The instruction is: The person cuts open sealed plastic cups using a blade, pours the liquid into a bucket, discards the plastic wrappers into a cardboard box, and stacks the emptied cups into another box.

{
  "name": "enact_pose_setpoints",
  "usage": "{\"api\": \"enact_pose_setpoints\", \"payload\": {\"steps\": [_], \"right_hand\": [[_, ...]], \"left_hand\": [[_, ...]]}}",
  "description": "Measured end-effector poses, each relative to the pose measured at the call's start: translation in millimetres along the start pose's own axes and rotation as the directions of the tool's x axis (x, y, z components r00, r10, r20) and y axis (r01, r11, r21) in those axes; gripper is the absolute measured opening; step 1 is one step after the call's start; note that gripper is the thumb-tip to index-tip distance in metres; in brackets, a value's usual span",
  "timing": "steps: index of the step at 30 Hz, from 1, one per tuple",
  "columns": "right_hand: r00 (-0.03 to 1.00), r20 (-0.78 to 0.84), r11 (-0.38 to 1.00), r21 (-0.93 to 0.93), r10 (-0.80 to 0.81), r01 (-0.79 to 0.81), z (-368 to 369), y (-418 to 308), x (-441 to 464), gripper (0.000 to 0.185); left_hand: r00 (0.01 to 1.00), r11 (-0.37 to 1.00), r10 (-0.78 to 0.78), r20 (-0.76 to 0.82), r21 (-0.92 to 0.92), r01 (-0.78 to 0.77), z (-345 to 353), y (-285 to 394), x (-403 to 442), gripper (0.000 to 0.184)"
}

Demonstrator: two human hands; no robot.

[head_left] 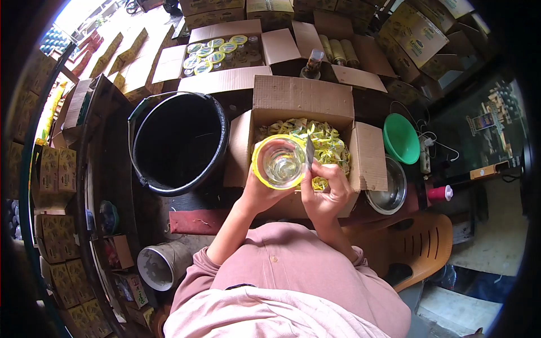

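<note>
A clear cup with a yellow rim is in my left hand, its round end facing the camera. Between the thumb and fingers of my right hand is a small dark flat blade, held against the right edge of the cup's rim. Both hands are above the near side of an open cardboard box. Yellow and clear plastic scraps fill that box behind the cup.
A large black bucket stands left of the box. On the right are a green bowl, a metal bowl and a pink spool. Farther back, a box holds lidded cups, near a glass jar.
</note>
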State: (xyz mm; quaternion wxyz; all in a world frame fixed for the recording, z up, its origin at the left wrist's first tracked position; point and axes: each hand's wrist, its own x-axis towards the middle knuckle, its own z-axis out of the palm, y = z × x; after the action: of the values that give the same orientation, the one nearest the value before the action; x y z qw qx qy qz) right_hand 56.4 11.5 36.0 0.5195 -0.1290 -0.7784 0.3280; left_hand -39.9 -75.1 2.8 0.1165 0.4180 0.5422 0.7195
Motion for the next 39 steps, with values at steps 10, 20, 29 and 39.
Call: {"api": "enact_pose_setpoints", "payload": {"steps": [10, 20, 29, 39], "right_hand": [[1.000, 0.004, 0.996, 0.083, 0.027, -0.027, -3.0, 6.9, 2.0, 0.019], [1.000, 0.024, 1.000, -0.025, -0.005, 0.005, -4.6, 3.8, 4.1, 0.022], [0.997, 0.029, 0.995, 0.077, 0.067, -0.069, -10.1, 8.7, 0.3, 0.018], [0.999, 0.030, 0.996, -0.072, -0.044, 0.046, -11.0, 5.7, 0.0, 0.021]], "left_hand": [[1.000, 1.000, -0.009, 0.027, -0.003, 0.009, -4.2, 0.9, -1.6, 0.071], [0.998, 1.000, -0.015, 0.058, 0.026, 0.013, -1.8, 9.7, -0.6, 0.060], [0.994, 0.998, -0.053, 0.100, -0.026, 0.056, -5.8, 10.1, 3.2, 0.065], [0.986, 0.996, -0.034, 0.162, 0.092, 0.019, -7.2, 8.7, 2.6, 0.061]]}}
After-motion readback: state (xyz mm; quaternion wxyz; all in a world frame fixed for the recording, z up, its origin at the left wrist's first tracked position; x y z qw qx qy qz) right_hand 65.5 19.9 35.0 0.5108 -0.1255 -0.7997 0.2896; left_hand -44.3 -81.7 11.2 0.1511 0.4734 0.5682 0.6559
